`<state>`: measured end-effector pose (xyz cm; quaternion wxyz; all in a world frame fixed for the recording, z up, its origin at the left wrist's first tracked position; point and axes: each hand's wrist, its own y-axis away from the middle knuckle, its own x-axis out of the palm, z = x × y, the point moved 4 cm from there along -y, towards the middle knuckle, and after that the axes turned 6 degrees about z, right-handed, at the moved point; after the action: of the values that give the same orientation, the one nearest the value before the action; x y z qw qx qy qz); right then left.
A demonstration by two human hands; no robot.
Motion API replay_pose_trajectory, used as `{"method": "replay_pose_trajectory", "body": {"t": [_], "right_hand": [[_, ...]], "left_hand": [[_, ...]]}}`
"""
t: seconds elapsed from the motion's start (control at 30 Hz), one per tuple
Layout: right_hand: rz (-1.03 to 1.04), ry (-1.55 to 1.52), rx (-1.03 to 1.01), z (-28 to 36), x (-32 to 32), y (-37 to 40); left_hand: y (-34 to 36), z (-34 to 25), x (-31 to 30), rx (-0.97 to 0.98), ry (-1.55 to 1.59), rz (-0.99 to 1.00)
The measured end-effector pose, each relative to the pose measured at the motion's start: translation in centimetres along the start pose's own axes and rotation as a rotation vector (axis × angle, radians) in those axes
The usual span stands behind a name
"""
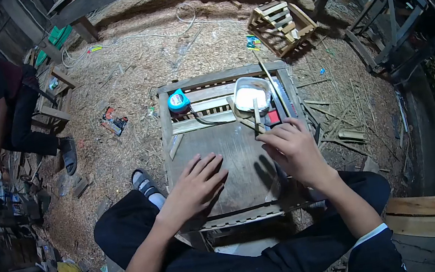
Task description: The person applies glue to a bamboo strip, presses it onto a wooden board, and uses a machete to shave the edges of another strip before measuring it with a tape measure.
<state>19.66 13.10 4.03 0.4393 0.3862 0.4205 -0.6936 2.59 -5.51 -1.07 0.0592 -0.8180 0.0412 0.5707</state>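
My left hand (198, 185) is spread palm down, its fingers apart, over the dark wooden board (239, 189) of a small slatted bench. It holds nothing. My right hand (296, 152) is raised above the bench's right side with thumb and fingers pinched. A thin wooden stick (257, 114) runs from these fingertips to a plastic tub (250, 96) of white paste; the exact grip is partly hidden. A blue tape measure (178, 101) sits on the slats at the far left. Near the tub lie a long thin strip (273, 84) and a red item (273, 117).
A slatted wooden crate (282, 26) lies tilted on the shavings-covered floor. Scattered bamboo strips (342, 123) lie to the right, and a wooden frame (393, 14) stands beyond. A person (17, 109) is at the far left. A white cord (157, 33) crosses the floor.
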Motion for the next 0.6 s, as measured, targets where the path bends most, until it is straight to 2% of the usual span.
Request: {"method": "replay_pose_trajectory", "body": {"t": [0.07, 0.13, 0.17, 0.23, 0.3, 0.37, 0.43, 0.5, 0.6], "right_hand": [[0.002, -0.016, -0.005, -0.7, 1.1, 1.0], [0.131, 0.044, -0.128, 0.1, 2.5, 2.2], [0.128, 0.047, -0.126, 0.2, 2.9, 2.6], [0.252, 0.012, -0.203, 0.6, 4.0, 3.2], [0.259, 0.015, -0.187, 0.2, 4.0, 3.2], [0.166, 0.241, -0.153, -0.1, 3.6, 2.8], [0.162, 0.217, -0.163, 0.3, 3.5, 2.6], [0.227, 0.018, -0.172, 1.4, 3.4, 2.8], [0.139, 0.102, -0.133, -0.3, 4.2, 2.7]], "left_hand": [[-0.5, -0.6, 0.6, 0.015, -0.004, 0.002], [-1.0, -1.7, 1.4, 0.042, 0.033, -0.003], [-1.1, -1.9, 1.7, 0.046, 0.03, -0.005], [-1.4, -2.3, 1.9, 0.033, -0.012, 0.001], [-1.4, -1.8, 1.7, 0.023, 0.019, 0.006], [-1.5, -1.2, 1.5, -0.027, -0.051, -0.003], [-1.2, -0.9, 0.9, -0.037, -0.034, -0.007], [-0.8, -0.8, 0.4, -0.02, -0.045, 0.034], [-0.1, -0.6, -0.4, -0.015, -0.038, 0.031]]}}
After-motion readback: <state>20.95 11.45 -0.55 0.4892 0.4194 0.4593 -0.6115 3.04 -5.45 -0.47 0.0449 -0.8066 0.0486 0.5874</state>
